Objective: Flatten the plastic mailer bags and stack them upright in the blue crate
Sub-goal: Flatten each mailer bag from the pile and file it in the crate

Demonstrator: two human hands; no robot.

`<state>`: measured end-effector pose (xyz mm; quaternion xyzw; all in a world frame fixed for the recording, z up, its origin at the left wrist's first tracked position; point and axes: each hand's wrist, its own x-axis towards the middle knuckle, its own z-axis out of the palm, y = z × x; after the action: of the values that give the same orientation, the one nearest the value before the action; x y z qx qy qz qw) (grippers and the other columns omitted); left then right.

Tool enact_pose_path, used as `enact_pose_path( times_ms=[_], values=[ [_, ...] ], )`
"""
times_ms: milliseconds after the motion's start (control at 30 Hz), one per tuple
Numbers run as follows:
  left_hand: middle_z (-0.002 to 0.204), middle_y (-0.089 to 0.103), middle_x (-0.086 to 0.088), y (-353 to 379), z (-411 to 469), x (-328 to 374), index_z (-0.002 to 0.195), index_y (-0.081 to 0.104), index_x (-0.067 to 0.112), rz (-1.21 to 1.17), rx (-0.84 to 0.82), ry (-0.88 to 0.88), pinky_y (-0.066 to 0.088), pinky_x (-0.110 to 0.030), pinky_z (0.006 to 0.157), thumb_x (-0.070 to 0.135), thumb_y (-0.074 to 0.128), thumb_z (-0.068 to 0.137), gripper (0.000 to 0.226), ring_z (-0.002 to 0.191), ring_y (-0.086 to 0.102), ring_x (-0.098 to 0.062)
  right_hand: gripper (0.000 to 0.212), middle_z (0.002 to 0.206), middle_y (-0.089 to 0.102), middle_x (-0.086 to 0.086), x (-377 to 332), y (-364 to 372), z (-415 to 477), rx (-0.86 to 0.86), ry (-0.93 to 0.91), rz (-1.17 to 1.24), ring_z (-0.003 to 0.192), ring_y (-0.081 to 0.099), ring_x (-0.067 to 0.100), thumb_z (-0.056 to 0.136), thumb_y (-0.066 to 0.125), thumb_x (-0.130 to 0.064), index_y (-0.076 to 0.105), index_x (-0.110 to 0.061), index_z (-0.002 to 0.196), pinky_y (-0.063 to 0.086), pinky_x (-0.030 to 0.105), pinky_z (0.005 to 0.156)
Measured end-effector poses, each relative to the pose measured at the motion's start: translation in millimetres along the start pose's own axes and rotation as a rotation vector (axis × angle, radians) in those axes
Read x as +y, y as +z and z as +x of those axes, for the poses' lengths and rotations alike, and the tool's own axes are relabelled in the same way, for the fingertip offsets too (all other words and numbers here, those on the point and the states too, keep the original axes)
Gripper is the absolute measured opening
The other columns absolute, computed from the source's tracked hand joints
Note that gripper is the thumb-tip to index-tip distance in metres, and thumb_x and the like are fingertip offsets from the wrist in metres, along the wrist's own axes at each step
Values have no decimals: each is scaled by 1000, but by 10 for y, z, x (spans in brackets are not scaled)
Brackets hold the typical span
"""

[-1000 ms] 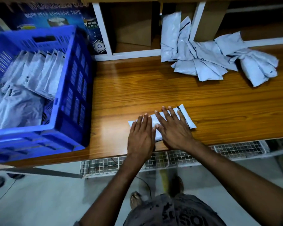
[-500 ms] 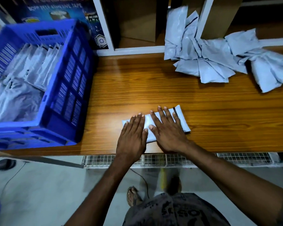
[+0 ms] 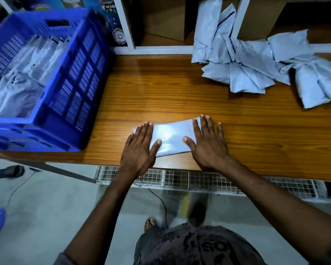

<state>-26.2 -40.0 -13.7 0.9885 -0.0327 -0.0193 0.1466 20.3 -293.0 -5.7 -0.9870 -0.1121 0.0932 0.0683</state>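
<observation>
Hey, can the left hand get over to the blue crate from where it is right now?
Probably yes. The left hand lies flat on the mailer bag, gripping nothing, and only table shows between it and the blue crate, whose top is open.

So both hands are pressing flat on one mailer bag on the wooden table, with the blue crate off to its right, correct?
No: the head view shows the blue crate left of the mailer bag, not right. The left hand and right hand do press flat on it on the wooden table.
</observation>
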Motion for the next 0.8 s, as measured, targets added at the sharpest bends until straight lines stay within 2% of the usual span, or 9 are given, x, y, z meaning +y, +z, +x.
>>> enact_pose_path(
  times_ms=[100, 167, 267, 367, 467, 567, 633, 700, 800],
  values=[
    [172, -11, 6, -65, -113, -69, 165, 0, 25, 21, -5, 130, 0, -33, 125, 69, 14, 102, 78, 157, -11, -10, 81, 168, -21, 3, -25, -84, -79, 54, -147, 21, 153, -25, 19, 99, 13, -72, -11, -26, 161, -11, 48, 124],
    [171, -9, 8, -93, -225, -112, 165, 1, 26, 35, -44, 206, 0, -33, 127, 78, 14, 97, 86, 157, -12, -9, 83, 168, -19, 0, -25, -87, -223, 6, -303, 11, 154, -21, 15, 97, 13, -76, -10, -29, 161, -4, 47, 126],
    [171, -4, 9, -64, -413, -214, 166, 5, 24, 60, -65, 297, 4, -34, 128, 80, 27, 95, 93, 158, -7, -11, 94, 167, -22, -2, -24, -15, -489, -67, -351, -52, 154, -19, 14, 89, 14, -87, -15, -32, 160, -3, 44, 126],
    [171, 10, 2, -47, -572, -296, 164, 19, 18, 10, -18, 380, 25, -45, 126, 40, 57, 103, 75, 158, 10, -20, 91, 170, -11, -1, -66, 21, -718, -14, -329, -85, 157, -7, 18, 95, 38, -74, -6, -32, 162, 8, 44, 126],
    [165, 34, -1, -190, -703, -303, 154, 46, 18, -140, 48, 433, 41, -45, 117, 3, 68, 94, 65, 150, 38, -25, 69, 168, 22, 1, -141, -49, -951, 62, -310, 22, 152, 25, 23, 96, 59, -23, 31, -30, 158, 28, 45, 119],
    [140, 62, 4, -425, -793, -293, 136, 65, 25, -317, 211, 417, 58, -41, 91, 8, 66, 97, 42, 118, 65, -22, 53, 147, 52, 1, -269, -292, -1141, 257, -243, 256, 121, 53, 20, 90, 63, -1, 63, -25, 137, 52, 34, 86],
    [106, 70, 8, -591, -795, -222, 129, 66, 30, -545, 286, 283, 58, -35, 74, 24, 67, 101, 29, 91, 69, -14, 36, 131, 64, -2, -341, -523, -1151, 368, -138, 406, 104, 58, 14, 94, 68, -14, 68, -25, 129, 45, 23, 70],
    [73, 61, 6, -714, -724, -164, 126, 64, 33, -700, 349, 153, 49, -34, 60, 35, 68, 100, 27, 66, 59, -12, 34, 124, 70, -3, -380, -729, -1065, 432, -52, 534, 104, 64, 16, 92, 75, -29, 70, -27, 125, 47, 26, 75],
    [71, 57, -5, -735, -526, -181, 125, 61, 32, -788, 398, 109, 48, -44, 59, 34, 60, 104, 21, 63, 51, -12, 42, 126, 70, -3, -377, -842, -835, 416, -41, 592, 115, 65, 17, 86, 80, -35, 69, -26, 126, 52, 30, 90]
  ],
)
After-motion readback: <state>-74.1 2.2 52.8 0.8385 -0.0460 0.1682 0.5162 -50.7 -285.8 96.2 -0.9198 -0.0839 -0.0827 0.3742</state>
